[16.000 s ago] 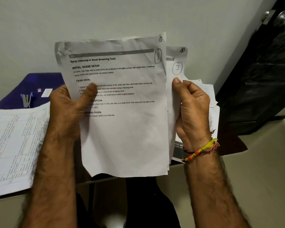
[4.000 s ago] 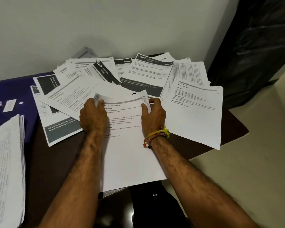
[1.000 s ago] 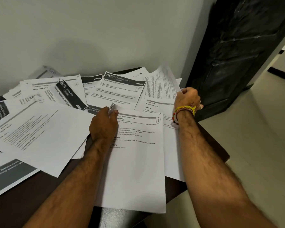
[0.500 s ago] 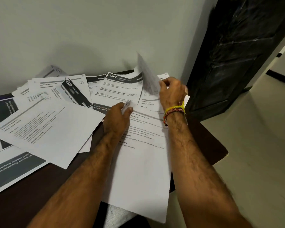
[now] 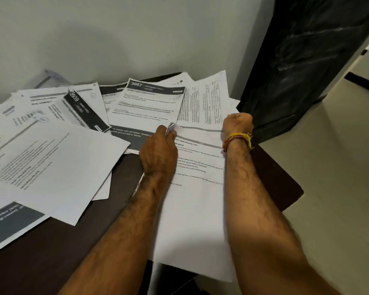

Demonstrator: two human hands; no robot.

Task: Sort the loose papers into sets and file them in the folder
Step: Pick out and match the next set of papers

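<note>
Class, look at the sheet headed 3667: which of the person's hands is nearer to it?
Left. The left hand grips a paper corner right at the lower edge of the 3667 sheet. The right hand sits farther right, beyond the table-printed sheet.

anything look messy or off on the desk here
Yes. The white printed sheets lie fanned and overlapping at mixed angles across the dark brown table. The white sheet under both hands overhangs the near edge, so it could slide off.
</note>
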